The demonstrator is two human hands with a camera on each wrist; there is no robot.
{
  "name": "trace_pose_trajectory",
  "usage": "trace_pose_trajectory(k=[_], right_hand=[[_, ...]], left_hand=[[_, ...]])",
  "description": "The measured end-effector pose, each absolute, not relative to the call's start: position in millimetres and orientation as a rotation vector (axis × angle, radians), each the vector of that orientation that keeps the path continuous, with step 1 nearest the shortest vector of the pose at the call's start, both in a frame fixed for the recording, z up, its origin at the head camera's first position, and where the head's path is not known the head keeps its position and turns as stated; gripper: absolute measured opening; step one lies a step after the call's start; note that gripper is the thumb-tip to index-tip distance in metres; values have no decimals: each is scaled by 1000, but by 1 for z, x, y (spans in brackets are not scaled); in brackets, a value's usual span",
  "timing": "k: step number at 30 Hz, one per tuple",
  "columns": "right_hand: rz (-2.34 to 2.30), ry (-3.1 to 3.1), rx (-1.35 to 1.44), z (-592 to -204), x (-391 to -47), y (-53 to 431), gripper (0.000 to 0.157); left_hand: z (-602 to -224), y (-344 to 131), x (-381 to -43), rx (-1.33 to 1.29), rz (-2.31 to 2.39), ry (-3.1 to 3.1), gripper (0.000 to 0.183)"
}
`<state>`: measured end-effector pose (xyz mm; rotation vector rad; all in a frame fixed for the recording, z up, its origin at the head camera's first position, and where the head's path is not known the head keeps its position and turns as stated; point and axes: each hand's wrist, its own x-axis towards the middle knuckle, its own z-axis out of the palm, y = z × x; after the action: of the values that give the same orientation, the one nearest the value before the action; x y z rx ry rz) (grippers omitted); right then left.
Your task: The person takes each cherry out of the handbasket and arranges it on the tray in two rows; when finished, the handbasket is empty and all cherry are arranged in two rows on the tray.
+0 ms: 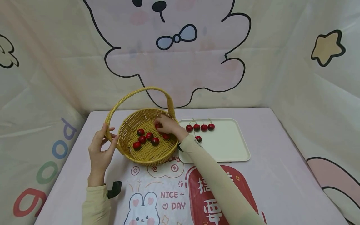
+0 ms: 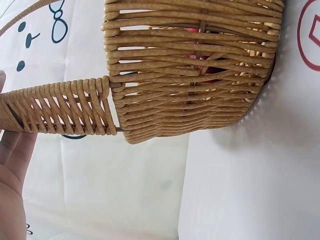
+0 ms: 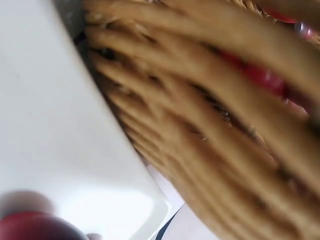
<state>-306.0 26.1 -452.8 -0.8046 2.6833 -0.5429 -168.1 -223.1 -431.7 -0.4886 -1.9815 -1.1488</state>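
Observation:
A yellow wicker basket [image 1: 152,159] with a tall arched handle [image 1: 132,93] holds several dark red cherries [image 1: 142,139]. At the left base of the handle, my left hand [image 1: 100,153] grips it between thumb and fingers; part of that hand [image 2: 12,175] shows in the left wrist view beside the woven handle [image 2: 60,107]. My right hand [image 1: 170,126] reaches over the basket's right rim, its fingers pinching a cherry [image 1: 158,125] inside. Basket wickerwork [image 3: 190,125] fills much of the right wrist view and hides that hand.
Right of the basket lies a cream rectangular tray [image 1: 225,147], its left edge against the basket. A row of several stemmed cherries [image 1: 204,127] lies along its back, with a single cherry [image 1: 198,138] in front. The table [image 1: 275,175] carries a printed cloth; patterned curtains stand behind and at both sides.

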Motion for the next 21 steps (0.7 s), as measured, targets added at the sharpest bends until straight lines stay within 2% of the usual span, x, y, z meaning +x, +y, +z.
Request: trace_pose_trajectory(k=[21], right_hand=[[-522, 2654, -826, -441, -291, 32, 34]], left_hand=[[-431, -223, -167, -493, -1157, -1973, 69]])
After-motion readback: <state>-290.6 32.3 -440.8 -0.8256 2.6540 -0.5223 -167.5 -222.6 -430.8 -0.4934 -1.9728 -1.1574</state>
